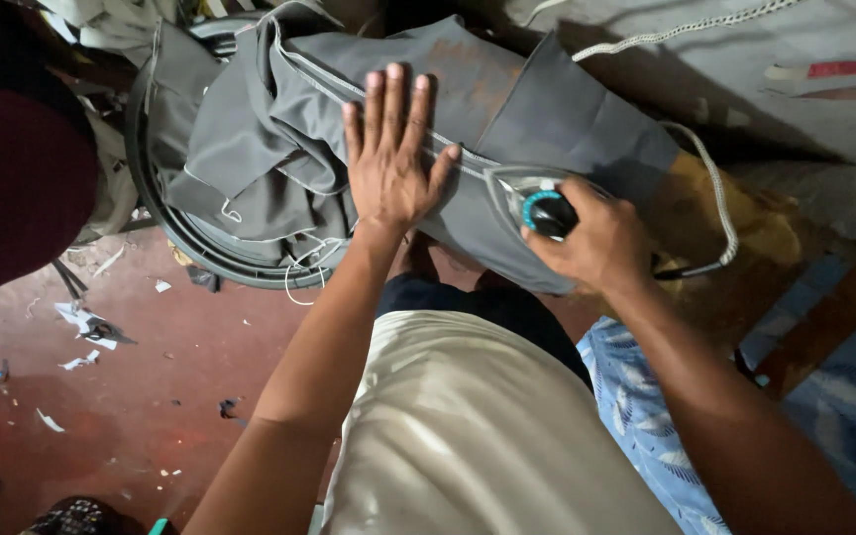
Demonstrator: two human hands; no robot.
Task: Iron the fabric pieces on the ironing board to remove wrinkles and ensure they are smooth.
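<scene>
Here we see no packages or signs, only a pale strip with a red band [849, 69] at two o'clock, lying on light fabric near the top right edge. The floor [151, 396] at eight o'clock is dark red and littered with paper scraps [81, 322]. A round dark basket [165, 223] at ten o'clock holds bunched grey material, and a blue patterned cloth [636, 396] lies at four o'clock beside worn brown wood [745, 228].

Our left hand [393, 163] lies flat and unclenched, fingers together and pointing to twelve o'clock, pressing down the grey cloth [487, 89] along a pale stitched seam [329, 84]. Our right hand [596, 238] is clenched around the handle of an iron [532, 203], whose dark dial with a turquoise ring shows just at the fingertips. The iron rests on the grey cloth, just beside the left hand at its three o'clock, with its tip pointing toward that hand. A white braided cord [720, 203] loops away from the iron toward two o'clock. The grey cloth spreads under both hands and trails over into the basket at nine o'clock.
</scene>
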